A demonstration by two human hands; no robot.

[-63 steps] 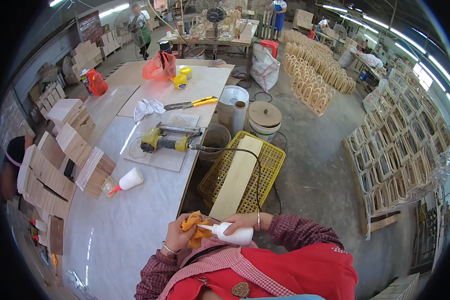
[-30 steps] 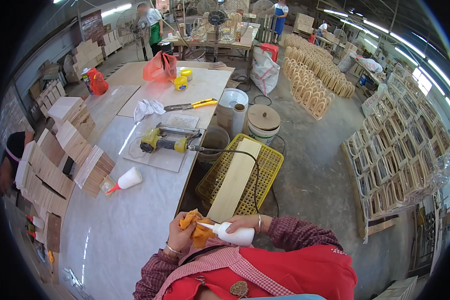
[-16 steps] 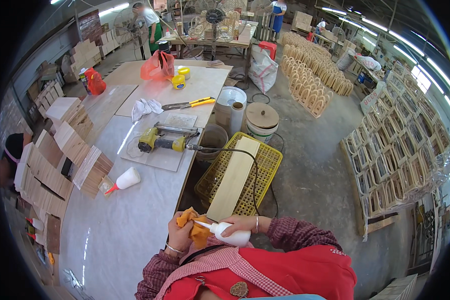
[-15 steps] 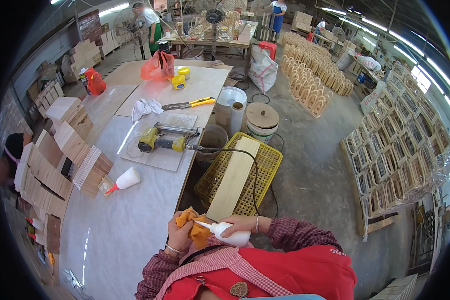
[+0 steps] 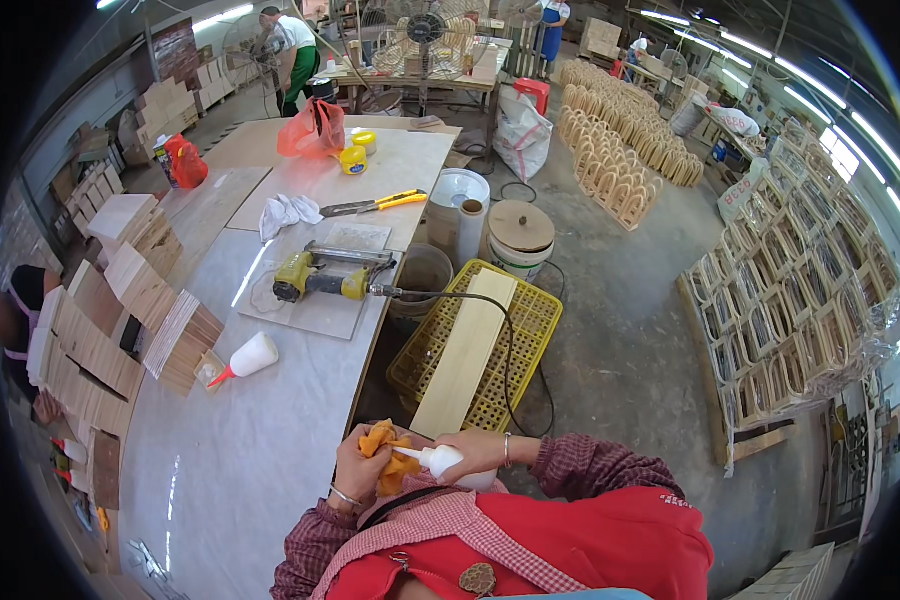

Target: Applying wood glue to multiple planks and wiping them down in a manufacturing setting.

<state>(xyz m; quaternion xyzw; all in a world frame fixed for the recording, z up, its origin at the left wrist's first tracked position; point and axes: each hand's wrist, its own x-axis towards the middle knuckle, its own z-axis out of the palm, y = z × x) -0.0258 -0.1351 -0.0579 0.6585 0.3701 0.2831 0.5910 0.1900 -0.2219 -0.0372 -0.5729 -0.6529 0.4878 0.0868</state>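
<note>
a soft, crumpled orange cloth (image 5: 383,472) is bunched in the person's left hand (image 5: 358,465), fingers clamped on its folds. the right hand (image 5: 473,453) has its fingers wrapped round a smooth white bottle (image 5: 444,461), tilted on its side, its thin pointed nozzle reaching the cloth. cloth and bottle are both close in front of the red garment (image 5: 570,540), near the edge of the pale, glossy table (image 5: 240,450).

i can't tell what the bottle holds. on the floor, a yellow perforated basket (image 5: 540,330) bears a long, flat, pale board (image 5: 465,355). beyond it stands a white bucket (image 5: 520,262) with a round brown lid (image 5: 521,226).

on the table, a red-nozzled bottle (image 5: 254,355) lies on its side near stacked wooden blocks (image 5: 182,340). a yellow nail gun (image 5: 315,280) rests on a flat panel (image 5: 335,315); its dark hose (image 5: 511,340) crosses the board and curves over the basket. past that lie a yellow-handled cutter (image 5: 400,200), a rumpled white rag (image 5: 285,215), yellow jars (image 5: 353,161) and a thin red plastic bag (image 5: 310,135). off to the right, curved wooden frames (image 5: 790,300) stand stacked under clear wrap.
</note>
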